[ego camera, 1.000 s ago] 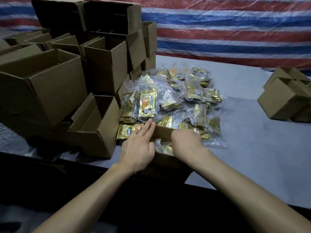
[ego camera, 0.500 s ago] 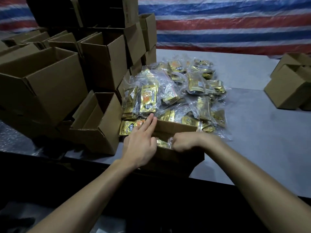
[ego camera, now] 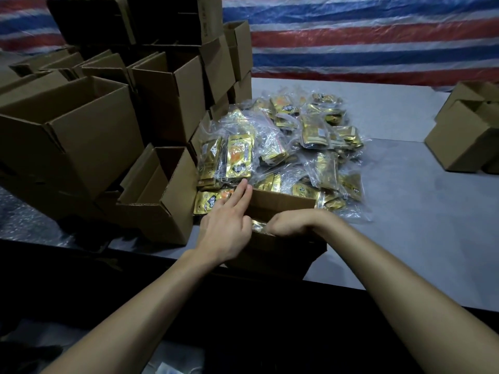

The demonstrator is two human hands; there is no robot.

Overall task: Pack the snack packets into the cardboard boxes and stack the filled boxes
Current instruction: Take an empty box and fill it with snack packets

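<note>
Left hand (ego camera: 226,228) flat, fingers straight, on the open brown cardboard box (ego camera: 280,204) at the near edge of the grey table (ego camera: 405,211), right hand (ego camera: 290,225) inside on gold foil snack packets (ego camera: 258,225), grip hidden: shove hard and it could tip off.

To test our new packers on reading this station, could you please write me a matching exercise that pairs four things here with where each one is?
Things
1. left hand
2. right hand
3. pile of snack packets
4. small cardboard boxes

Places
A. on the table, just behind the open box
B. at the table's far right edge
C. reaching down into the open box
D. lying with straight fingers along the open box's left rim

Pairs: 1-D, 2-C, 3-A, 4-B
</note>
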